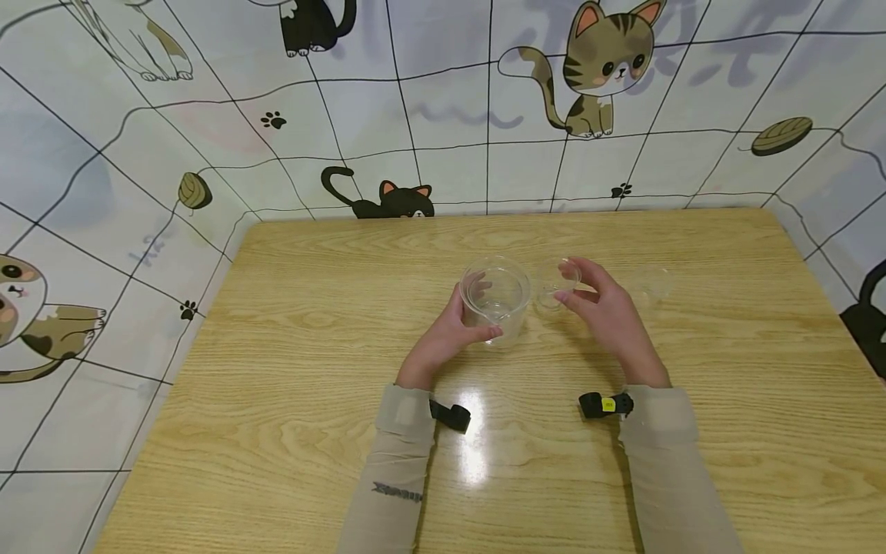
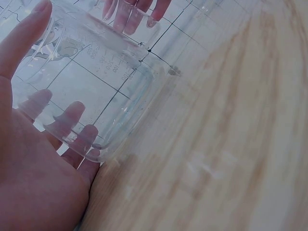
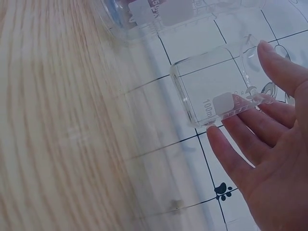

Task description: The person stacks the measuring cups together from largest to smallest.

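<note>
A large clear beaker [image 1: 495,302] with printed graduations stands upright near the middle of the table, gripped around its side by my left hand [image 1: 446,337]. In the left wrist view, the fingers [image 2: 72,113] curve behind its glass wall and the thumb lies along the near side. Just to its right, my right hand [image 1: 606,309] holds a small clear beaker [image 3: 207,89] between thumb and fingers. White print on this one reads 100 ml. The two beakers are close together; whether the small one touches the table, I cannot tell.
Right of the right hand, a faint transparent object [image 1: 654,283] rests on the wooden table [image 1: 291,369]; its kind is hard to make out. A wall covering [image 1: 450,115] with printed cats and grid lines rises beyond the table's back edge. Each wrist wears a black strap [image 1: 451,416].
</note>
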{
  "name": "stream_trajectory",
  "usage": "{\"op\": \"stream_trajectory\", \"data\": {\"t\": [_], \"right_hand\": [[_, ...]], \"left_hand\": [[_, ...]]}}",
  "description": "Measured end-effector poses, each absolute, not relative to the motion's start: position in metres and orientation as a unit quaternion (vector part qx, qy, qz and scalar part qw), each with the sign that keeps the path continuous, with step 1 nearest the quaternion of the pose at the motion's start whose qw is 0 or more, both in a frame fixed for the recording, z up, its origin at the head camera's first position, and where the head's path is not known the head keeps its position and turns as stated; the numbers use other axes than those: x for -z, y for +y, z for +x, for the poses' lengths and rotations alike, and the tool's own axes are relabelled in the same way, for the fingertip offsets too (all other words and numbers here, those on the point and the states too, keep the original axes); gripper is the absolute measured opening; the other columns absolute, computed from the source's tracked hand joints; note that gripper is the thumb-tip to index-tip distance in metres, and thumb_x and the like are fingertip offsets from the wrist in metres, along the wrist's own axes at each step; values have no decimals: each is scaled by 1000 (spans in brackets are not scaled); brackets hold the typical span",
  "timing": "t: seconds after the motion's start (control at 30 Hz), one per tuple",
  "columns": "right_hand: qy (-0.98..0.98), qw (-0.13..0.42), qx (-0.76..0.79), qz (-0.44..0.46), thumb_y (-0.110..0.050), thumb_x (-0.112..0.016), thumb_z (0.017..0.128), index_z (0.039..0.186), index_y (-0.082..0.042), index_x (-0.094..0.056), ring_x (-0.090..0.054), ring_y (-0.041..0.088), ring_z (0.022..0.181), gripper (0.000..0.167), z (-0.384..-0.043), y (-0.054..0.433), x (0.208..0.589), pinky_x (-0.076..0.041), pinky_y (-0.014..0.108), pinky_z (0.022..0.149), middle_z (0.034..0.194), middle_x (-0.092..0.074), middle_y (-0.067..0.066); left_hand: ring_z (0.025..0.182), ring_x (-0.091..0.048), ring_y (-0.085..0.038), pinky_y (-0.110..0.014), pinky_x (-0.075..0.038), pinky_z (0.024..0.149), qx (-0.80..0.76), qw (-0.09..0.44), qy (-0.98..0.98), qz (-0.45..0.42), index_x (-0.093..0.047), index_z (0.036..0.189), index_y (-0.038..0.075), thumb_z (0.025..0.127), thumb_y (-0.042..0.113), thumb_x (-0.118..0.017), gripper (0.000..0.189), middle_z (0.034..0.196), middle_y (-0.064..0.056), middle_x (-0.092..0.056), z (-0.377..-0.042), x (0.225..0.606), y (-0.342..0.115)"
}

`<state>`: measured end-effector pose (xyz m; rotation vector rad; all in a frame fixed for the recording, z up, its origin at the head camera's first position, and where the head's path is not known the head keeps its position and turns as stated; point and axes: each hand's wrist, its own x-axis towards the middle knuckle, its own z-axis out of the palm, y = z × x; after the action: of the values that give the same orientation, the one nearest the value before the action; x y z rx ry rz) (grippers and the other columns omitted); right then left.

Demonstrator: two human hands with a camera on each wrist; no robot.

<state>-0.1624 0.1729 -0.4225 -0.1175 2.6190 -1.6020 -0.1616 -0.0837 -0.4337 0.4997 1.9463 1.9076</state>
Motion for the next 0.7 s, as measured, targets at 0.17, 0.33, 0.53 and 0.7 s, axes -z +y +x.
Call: {"op": "stream_trajectory", "data": {"t": [0.17, 0.33, 0.53, 0.7], "right_hand": [[849, 35, 526, -37, -43, -57, 83, 135, -33, -31, -45, 24, 114, 59, -162, 172, 421, -39, 45, 88, 133, -42, -3], [848, 31, 528, -43, -41, -58, 83, 134, -32, -33, -44, 25, 115, 58, -161, 172, 419, -38, 46, 89, 132, -42, -3], [846, 13, 530, -54, -41, -59, 83, 135, -29, -34, -41, 24, 118, 59, -161, 172, 419, -35, 45, 92, 130, -44, -3], [847, 4, 528, -60, -41, -59, 83, 134, -30, -35, -40, 21, 120, 58, -161, 173, 419, -33, 45, 94, 130, -44, -2]], "left_hand": [[128, -28, -26, -37, -26, 101, -677, 184, 690, 177, -16, 141, 20, 73, 14, -74, 90, 142, -11, -25, -162, 434, -84], [128, -28, -25, -37, -25, 101, -678, 186, 689, 177, -16, 141, 21, 73, 14, -74, 89, 141, -10, -26, -162, 434, -84], [128, -28, -26, -37, -26, 100, -679, 186, 687, 179, -15, 141, 20, 73, 14, -74, 90, 142, -10, -25, -162, 434, -84], [128, -27, -26, -36, -26, 100, -680, 186, 686, 180, -15, 141, 20, 73, 14, -74, 90, 142, -10, -25, -162, 435, -84]]}}
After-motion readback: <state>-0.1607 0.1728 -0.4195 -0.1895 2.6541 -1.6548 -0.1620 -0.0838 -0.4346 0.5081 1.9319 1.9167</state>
